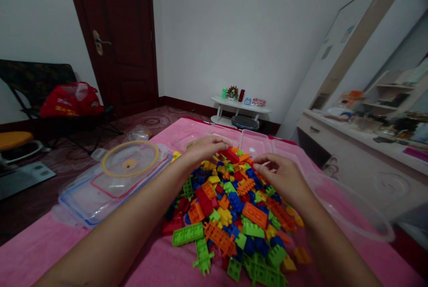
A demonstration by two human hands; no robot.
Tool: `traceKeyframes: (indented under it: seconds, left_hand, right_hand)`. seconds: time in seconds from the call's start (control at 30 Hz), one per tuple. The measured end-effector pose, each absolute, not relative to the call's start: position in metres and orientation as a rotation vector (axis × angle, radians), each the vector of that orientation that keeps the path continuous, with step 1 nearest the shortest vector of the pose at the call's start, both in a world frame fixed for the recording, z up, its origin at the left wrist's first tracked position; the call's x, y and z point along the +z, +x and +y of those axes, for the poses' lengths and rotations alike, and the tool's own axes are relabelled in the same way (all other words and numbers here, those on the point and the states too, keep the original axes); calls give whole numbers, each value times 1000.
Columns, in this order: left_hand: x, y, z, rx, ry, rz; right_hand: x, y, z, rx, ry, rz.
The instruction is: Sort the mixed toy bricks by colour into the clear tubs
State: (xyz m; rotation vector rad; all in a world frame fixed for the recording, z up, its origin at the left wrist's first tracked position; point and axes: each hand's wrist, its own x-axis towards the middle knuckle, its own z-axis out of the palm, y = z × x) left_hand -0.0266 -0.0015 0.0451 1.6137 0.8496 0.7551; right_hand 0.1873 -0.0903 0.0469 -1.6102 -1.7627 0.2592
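Observation:
A large pile of plastic building bricks (230, 206) in red, orange, yellow, green and blue lies on the pink cloth (157, 255). At its far left edge my left hand (209, 146) reaches over the bricks, fingers stretched to the right near a red brick (229, 155). My right hand (282, 172) hovers at the far right side of the pile. Its thumb and curved fingers are apart, close to orange and blue bricks. I see no brick held in either hand, though the undersides of the fingers are hidden.
Clear plastic lids (115, 184) with coloured seals are stacked on the left. Behind the pile stand clear containers (256, 142), and a round clear container (351, 206) sits right. Beyond are a low white table (240, 105), a chair with a red bag (72, 99) and a white dresser (361, 157).

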Motion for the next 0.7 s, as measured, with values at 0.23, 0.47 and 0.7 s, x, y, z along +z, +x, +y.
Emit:
traceKeyframes:
  seconds: [0.23,0.47,0.7]
  left_hand:
    - [53,-52,6,349,2318,800]
    - [57,-51,-1,302,2447,854]
    - [58,-52,-1,334,2436,945]
  right_hand:
    - [49,184,-100,464,-1733,-2138]
    - [34,152,-103,356,-1400,-2229]
    - [25,126,-115,314,-1193,-2430]
